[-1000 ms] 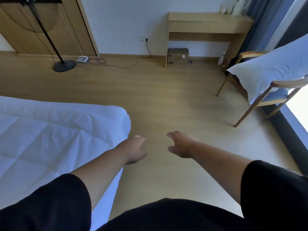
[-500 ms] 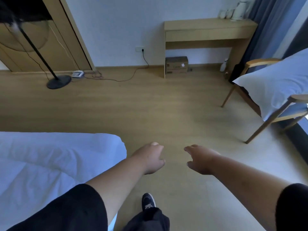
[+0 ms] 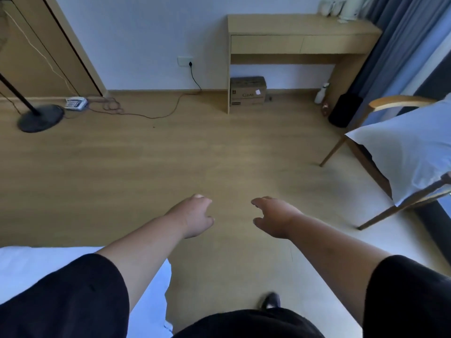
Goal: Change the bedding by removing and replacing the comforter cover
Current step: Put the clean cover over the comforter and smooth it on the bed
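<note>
Both hands empty, left hand (image 3: 195,215) and right hand (image 3: 273,217) loosely curled over floor (image 3: 170,154); next probably grab comforter (image 3: 29,267).

Light wood-plank floor (image 3: 151,162); plain white wall (image 3: 146,32) with a white socket (image 3: 184,61) feeding a dark cable (image 3: 156,111) along the skirting. Pale wooden table with two drawers (image 3: 297,42) against the wall, brown cardboard box (image 3: 248,91) under its left end, white spray bottle (image 3: 321,93) and black bin (image 3: 344,110) toward its right. Wooden door panel (image 3: 31,57) and black round-based floor stand (image 3: 40,117) at left; blue-grey curtain (image 3: 395,45) and wooden armchair (image 3: 380,106) at right, daylight there.
</note>
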Motion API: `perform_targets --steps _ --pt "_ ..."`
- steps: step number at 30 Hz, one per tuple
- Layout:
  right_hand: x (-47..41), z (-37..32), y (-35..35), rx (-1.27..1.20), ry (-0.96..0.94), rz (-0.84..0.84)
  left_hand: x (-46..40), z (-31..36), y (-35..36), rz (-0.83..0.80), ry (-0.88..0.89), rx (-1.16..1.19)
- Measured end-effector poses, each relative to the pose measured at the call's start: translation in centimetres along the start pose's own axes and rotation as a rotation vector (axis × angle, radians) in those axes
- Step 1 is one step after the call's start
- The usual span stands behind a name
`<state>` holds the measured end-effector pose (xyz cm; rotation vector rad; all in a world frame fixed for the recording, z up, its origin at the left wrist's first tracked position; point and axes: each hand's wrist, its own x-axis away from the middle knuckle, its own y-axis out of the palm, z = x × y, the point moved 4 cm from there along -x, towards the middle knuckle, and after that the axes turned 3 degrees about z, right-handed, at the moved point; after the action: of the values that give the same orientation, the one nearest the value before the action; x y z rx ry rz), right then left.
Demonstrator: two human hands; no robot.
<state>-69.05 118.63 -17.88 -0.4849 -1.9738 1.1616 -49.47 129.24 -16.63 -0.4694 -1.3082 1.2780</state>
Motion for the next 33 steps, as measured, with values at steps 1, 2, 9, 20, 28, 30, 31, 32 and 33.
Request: perform_targets --steps 1,2,9,20,28,30,31,32,33 --pt "-2.0 0.2 -0.7 0.003 -0.005 -0.009 -1.8 -0.6 -0.7 -0.002 -0.011 0.004" --pt "-4.2 0.4 -1.4 0.012 -0.013 -0.024 -3.7 -1.3 -1.3 -0.007 -0.029 0.006" --pt "-22.7 0.4 -9.6 0.134 -0.160 -0.073 -16.4 -6.4 -8.3 0.053 -0.201 0.095" --pt "-46.4 -16.2 -15.6 0.395 -0.481 -0.200 -20.5 -23.6 -16.8 0.169 -0.609 0.360" --pt "-59.0 -36.1 -15.1 0.471 -0.603 -0.222 -21.0 -42.8 -22.6 0.231 -0.746 0.389" --pt "-61.0 -41.0 -15.4 0.485 -0.641 -0.220 -20.5 -46.9 -24.6 0.256 -0.779 0.398" --pt "-61.8 -43.4 -15.5 0.489 -0.664 -0.225 -20.2 -48.7 -25.7 0.274 -0.794 0.405" --pt "-62.6 -45.6 -15.5 0.492 -0.687 -0.230 -19.8 -50.4 -26.6 0.288 -0.806 0.410" --pt "-63.5 -47.8 -15.4 0.495 -0.708 -0.233 -19.5 -52.1 -27.4 0.300 -0.820 0.411"
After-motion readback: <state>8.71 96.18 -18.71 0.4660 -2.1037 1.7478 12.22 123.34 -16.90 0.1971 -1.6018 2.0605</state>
